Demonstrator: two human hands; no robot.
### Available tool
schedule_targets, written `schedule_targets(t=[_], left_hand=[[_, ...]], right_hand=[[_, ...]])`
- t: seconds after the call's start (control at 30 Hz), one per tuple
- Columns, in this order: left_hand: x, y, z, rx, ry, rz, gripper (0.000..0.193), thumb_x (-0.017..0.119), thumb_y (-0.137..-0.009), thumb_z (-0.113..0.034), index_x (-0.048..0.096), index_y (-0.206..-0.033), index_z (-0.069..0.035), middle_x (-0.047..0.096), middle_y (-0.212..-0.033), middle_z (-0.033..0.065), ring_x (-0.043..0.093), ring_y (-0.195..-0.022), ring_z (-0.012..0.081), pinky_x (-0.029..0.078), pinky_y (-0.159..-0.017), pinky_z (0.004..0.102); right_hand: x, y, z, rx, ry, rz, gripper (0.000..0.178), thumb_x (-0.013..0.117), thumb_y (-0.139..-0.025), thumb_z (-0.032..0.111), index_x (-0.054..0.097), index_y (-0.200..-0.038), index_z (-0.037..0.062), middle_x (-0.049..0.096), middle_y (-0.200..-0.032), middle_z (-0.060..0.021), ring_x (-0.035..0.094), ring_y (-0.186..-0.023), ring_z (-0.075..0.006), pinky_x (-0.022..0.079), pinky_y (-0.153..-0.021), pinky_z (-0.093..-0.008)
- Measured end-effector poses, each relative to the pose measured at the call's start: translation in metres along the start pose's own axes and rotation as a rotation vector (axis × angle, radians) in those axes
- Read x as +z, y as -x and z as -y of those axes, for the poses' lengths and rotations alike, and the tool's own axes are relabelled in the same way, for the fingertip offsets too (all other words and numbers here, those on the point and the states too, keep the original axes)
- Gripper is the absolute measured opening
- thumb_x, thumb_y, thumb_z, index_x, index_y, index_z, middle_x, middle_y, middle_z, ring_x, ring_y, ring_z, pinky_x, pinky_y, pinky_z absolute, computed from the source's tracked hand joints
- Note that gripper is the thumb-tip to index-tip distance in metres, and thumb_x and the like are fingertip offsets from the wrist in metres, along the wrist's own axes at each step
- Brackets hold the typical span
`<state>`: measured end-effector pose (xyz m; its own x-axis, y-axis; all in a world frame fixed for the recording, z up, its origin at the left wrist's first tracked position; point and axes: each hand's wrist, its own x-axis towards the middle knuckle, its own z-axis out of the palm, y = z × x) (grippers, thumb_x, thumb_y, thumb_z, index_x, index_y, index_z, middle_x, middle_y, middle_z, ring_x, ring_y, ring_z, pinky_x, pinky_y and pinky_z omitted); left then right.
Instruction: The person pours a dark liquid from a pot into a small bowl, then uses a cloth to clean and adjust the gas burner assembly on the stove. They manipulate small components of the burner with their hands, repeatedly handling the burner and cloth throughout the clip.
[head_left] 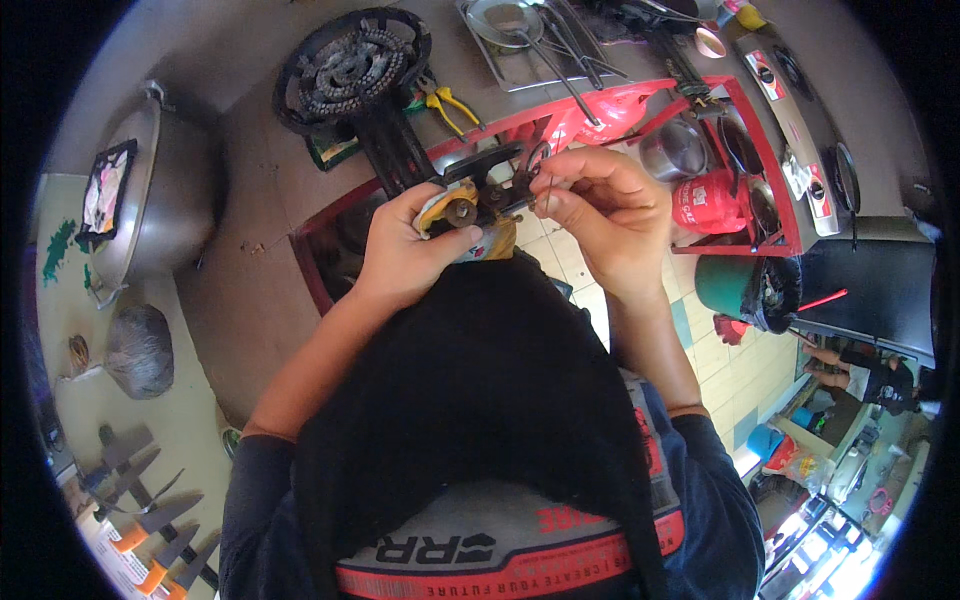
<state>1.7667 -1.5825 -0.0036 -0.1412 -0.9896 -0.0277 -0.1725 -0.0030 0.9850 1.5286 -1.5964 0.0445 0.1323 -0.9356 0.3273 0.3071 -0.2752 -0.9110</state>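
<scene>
My left hand [405,245] is closed around a small metal valve-like fitting [461,212] with a round brassy knob, and a crumpled yellow packet or cloth [497,243] is bunched against it. On the right, my right hand [610,215] pinches a thin dark wire [541,160] between thumb and fingertips, close to the fitting's end. A loop of the wire rises above those fingers. Whether the wire enters the fitting is too small to tell. Just beyond my hands stands a black cast-iron gas burner [355,75], its dark arm reaching toward the fitting.
Yellow-handled pliers [445,105] lie beside the burner. A metal tray [510,60] holds a strainer and utensils. Below is a red metal stand [770,170] with pots and a red gas cylinder [708,203]. Knives [150,520] hang at left; a green bucket [735,285] stands right. Another person [875,380] is at far right.
</scene>
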Motion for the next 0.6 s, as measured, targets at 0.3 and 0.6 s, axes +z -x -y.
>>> schedule_targets(t=[0.3, 0.6], left_hand=[[-0.018, -0.006, 0.007, -0.009, -0.025, 0.03, 0.027, 0.087, -0.084, -0.007, 0.075, -0.107, -0.002, 0.076, -0.096, 0.0021, 0.068, -0.09, 0.0087, 0.055, -0.086, 0.0299], [-0.025, -0.013, 0.003, -0.005, -0.042, 0.049, 0.03, 0.089, -0.082, -0.011, 0.073, -0.107, -0.003, 0.075, -0.094, 0.0022, 0.067, -0.088, 0.0089, 0.055, -0.084, 0.0301]], right_hand=[[0.006, -0.028, -0.016, -0.185, 0.084, -0.019, 0.016, 0.076, -0.098, -0.004, 0.075, -0.114, -0.0033, 0.076, -0.096, -0.009, 0.067, -0.076, -0.0117, 0.056, -0.069, -0.0252], [0.029, -0.037, -0.003, 0.162, 0.139, 0.123, 0.009, 0.072, -0.1, -0.002, 0.076, -0.108, -0.0024, 0.078, -0.093, -0.0087, 0.071, -0.078, -0.012, 0.056, -0.07, -0.0254]])
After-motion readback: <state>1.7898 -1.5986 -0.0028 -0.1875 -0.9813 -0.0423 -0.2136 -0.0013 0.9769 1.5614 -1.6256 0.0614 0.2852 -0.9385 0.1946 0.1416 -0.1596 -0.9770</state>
